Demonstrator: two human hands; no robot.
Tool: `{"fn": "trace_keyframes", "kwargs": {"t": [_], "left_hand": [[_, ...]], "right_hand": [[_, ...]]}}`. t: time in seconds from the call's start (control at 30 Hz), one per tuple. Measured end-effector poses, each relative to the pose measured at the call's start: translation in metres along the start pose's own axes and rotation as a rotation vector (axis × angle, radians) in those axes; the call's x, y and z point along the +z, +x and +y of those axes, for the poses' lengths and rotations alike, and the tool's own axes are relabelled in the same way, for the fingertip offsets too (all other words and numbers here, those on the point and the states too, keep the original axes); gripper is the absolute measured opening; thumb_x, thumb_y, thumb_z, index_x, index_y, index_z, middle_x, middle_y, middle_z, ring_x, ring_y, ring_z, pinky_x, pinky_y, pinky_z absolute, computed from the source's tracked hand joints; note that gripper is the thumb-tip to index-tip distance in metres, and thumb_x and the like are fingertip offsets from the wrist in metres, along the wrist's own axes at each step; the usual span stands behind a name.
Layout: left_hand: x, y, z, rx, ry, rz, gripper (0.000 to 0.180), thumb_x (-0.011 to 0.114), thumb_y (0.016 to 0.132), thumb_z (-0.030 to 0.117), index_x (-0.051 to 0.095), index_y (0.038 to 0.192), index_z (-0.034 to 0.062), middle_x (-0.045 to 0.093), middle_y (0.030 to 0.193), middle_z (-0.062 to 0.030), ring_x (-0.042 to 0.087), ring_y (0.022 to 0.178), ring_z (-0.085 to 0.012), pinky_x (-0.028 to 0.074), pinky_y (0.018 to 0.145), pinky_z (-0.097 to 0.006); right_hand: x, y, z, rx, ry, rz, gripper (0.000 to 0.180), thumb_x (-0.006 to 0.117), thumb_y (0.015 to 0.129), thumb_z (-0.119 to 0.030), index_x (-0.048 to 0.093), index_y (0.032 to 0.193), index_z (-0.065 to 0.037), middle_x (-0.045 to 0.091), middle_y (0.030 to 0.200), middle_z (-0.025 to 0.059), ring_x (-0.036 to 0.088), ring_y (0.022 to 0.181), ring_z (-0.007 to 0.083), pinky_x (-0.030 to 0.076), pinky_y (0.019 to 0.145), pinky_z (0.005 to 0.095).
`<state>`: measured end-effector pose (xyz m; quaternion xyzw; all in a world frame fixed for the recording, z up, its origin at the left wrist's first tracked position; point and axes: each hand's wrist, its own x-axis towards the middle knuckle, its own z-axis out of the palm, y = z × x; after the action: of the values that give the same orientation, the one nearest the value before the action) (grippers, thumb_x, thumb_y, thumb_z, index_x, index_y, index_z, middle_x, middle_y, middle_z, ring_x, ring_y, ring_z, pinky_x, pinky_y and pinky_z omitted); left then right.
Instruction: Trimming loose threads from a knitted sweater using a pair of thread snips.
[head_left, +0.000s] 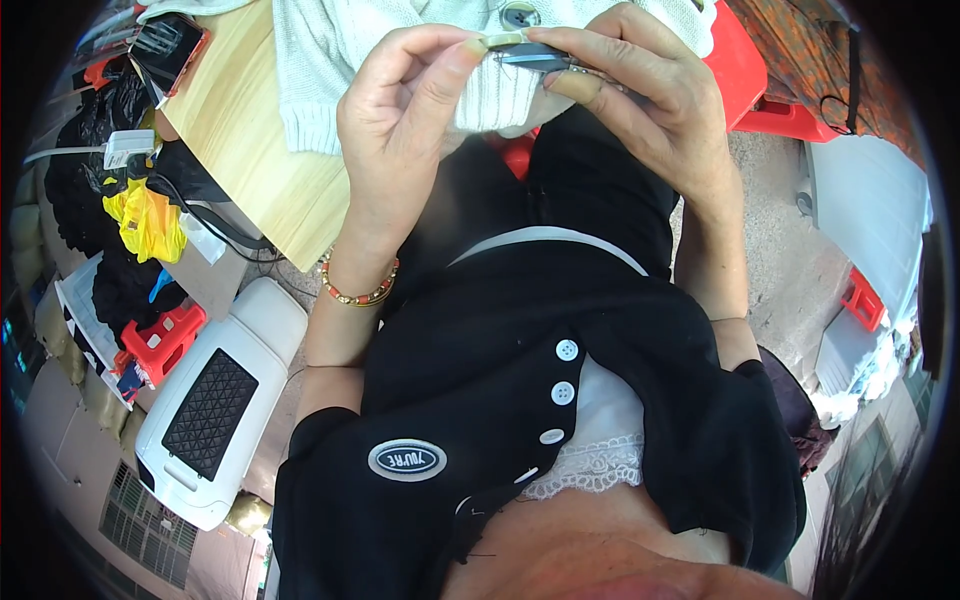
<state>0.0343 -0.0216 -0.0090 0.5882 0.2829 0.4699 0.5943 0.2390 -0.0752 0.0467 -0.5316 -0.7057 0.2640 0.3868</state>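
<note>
A pale, light-coloured knitted sweater (pixel 318 85) with ribbed edges lies over my lap and the table corner. My left hand (pixel 400 120) pinches a narrow pale edge (pixel 503 41) of the knit between thumb and fingertips. In my right hand (pixel 665 105) is a pair of small thread snips (pixel 533 60), blades pointing left just beneath that edge. The right fingertips also touch the edge's other end. A large dark button (pixel 519 15) shows on the sweater beyond the fingers. Whether the blades touch any thread is too small to tell.
A wood-grain table (pixel 235 110) is at my left. Further left are a yellow plastic bag (pixel 145 222), a white bin-like case with a black quilted panel (pixel 212 410) and a red stool (pixel 165 340). On the right stand a red plastic seat (pixel 735 70) and a whitish panel (pixel 870 205).
</note>
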Motion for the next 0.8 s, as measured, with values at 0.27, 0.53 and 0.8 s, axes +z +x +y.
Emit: {"fn": "trace_keyframes", "kwargs": {"t": [0.27,0.53,0.8], "left_hand": [[0.001,-0.001,0.000,-0.021,-0.005,0.024,0.016,0.063,0.098,0.010,0.065,0.109,-0.0019,0.065,0.094,-0.0016,0.058,0.086,-0.0039,0.045,0.076,-0.017],[-0.001,-0.002,-0.002,-0.027,-0.014,0.008,0.016,0.063,0.098,0.009,0.065,0.110,-0.0019,0.066,0.095,-0.0019,0.059,0.087,-0.0047,0.046,0.078,-0.018],[-0.009,0.004,0.011,-0.289,-0.293,0.006,0.022,0.065,0.094,0.002,0.061,0.115,-0.0028,0.066,0.104,-0.0070,0.064,0.095,-0.0098,0.050,0.083,-0.022]], "right_hand": [[0.003,-0.001,0.003,0.015,0.035,0.006,0.032,0.075,0.084,-0.006,0.070,0.115,-0.001,0.059,0.082,0.0093,0.060,0.072,0.0196,0.047,0.062,0.0283],[0.005,-0.001,0.005,-0.028,0.007,0.026,0.030,0.076,0.083,-0.005,0.071,0.112,-0.002,0.060,0.080,0.0084,0.061,0.070,0.0199,0.048,0.061,0.0288],[0.007,-0.009,0.031,-0.138,0.042,-0.034,0.031,0.076,0.079,-0.006,0.073,0.110,-0.005,0.061,0.083,0.0075,0.062,0.073,0.0179,0.048,0.061,0.0273]]}}
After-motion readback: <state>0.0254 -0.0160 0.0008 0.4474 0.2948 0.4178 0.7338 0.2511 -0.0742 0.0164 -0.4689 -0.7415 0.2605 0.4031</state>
